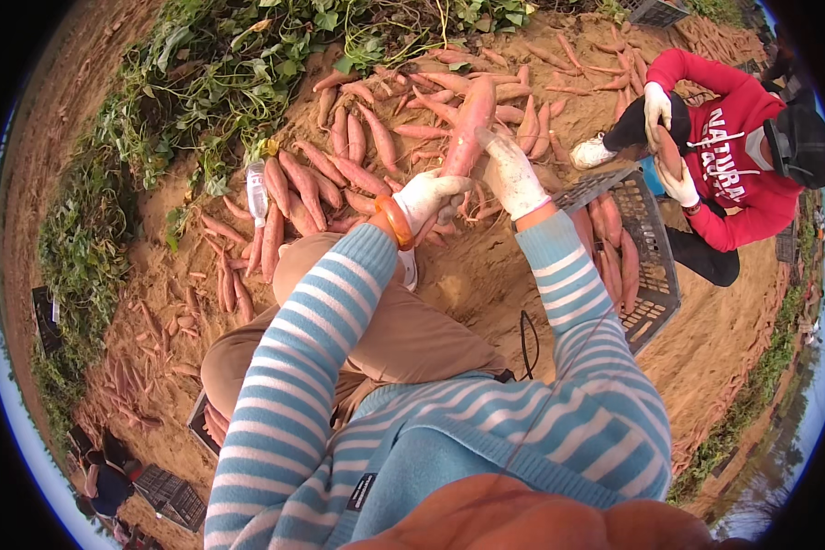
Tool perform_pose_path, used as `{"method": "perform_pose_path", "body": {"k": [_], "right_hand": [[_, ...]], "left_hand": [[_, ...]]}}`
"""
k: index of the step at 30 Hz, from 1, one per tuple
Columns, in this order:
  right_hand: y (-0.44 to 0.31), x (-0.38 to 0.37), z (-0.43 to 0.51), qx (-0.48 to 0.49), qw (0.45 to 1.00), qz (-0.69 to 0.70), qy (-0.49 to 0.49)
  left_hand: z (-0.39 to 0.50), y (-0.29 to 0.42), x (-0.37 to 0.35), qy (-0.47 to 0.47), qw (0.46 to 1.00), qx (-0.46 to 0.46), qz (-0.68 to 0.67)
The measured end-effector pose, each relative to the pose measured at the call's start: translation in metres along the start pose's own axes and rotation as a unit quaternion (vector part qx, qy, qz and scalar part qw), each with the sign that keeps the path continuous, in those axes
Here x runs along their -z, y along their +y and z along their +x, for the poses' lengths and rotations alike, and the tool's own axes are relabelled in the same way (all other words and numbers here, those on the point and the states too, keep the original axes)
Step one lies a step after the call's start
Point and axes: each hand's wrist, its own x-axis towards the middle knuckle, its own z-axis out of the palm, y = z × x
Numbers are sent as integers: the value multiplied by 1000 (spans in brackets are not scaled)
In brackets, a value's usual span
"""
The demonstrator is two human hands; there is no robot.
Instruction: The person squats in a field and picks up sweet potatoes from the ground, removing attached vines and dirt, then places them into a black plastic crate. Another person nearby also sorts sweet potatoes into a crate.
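Note:
A large sweet potato (472, 124) with reddish skin is held upright in front of me. My left hand (430, 201), in a white glove, is closed around its lower end. Beside its right side is my right hand (513, 175), in a soil-marked white glove. The right fingertips are blurred at the root's edge, so whether they grip it is unclear. Many loose sweet potatoes (368, 175) lie on the sandy soil beyond and left of my hands. A black plastic crate (650, 275) holding sweet potatoes stands at my right forearm, which hides part of it.
Leafy vines (240, 75) border the far left. A clear plastic bottle (256, 192) stands among the roots. At right, a co-worker (729, 151) in a red hoodie squats, holding another sweet potato (668, 152). Another crate (199, 421) is partly behind my left arm; black crates (170, 496) stand lower left.

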Motion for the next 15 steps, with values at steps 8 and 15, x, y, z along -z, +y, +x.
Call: {"method": "perform_pose_path", "body": {"k": [8, 15], "right_hand": [[7, -22, -6, 169, 975, -134, 50], [-59, 14, -27, 208, 957, -186, 81]], "left_hand": [[11, -21, 8, -9, 987, 55, 150], [32, -52, 13, -17, 931, 13, 364]]}}
